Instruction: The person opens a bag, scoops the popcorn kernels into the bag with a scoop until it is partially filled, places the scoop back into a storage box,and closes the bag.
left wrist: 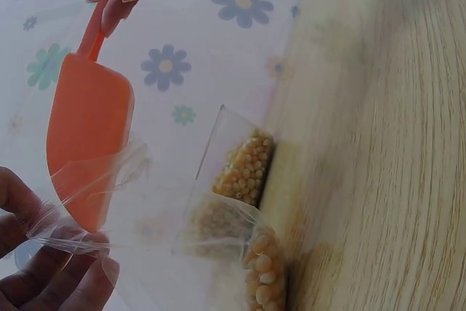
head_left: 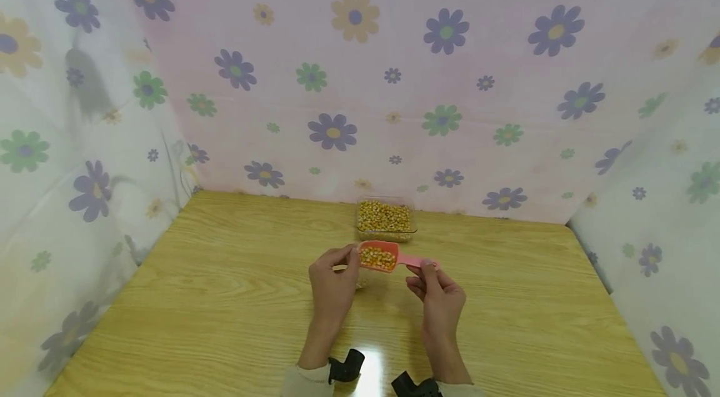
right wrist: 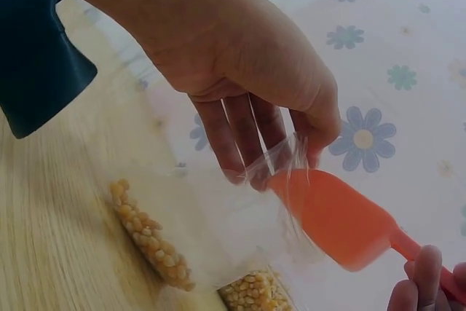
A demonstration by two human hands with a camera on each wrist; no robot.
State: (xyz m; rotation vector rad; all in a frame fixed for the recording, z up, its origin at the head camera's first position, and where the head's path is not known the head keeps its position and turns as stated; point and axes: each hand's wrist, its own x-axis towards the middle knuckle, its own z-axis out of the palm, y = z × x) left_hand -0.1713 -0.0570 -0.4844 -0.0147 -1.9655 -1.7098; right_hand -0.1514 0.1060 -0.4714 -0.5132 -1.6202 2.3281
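In the head view my right hand (head_left: pixel 441 303) pinches the end of the handle of a coral-pink scoop (head_left: pixel 409 260). Yellow corn kernels (head_left: pixel 378 257) lie in the scoop's bowl. My left hand (head_left: pixel 333 278) is at the bowl's tip. Its fingers pinch the mouth of a clear plastic bag (right wrist: pixel 218 216), as the right wrist view shows. The scoop's front end reaches into that mouth, tilted down in the left wrist view. More kernels (right wrist: pixel 153 242) lie at the bottom of the bag, low over the wooden table.
Behind the scoop, near the table's back edge, stands a clear rectangular container (head_left: pixel 415 222) holding many corn kernels. A flower-patterned cloth (head_left: pixel 394 97) hangs along the back and both sides of the wooden table (head_left: pixel 236 259).
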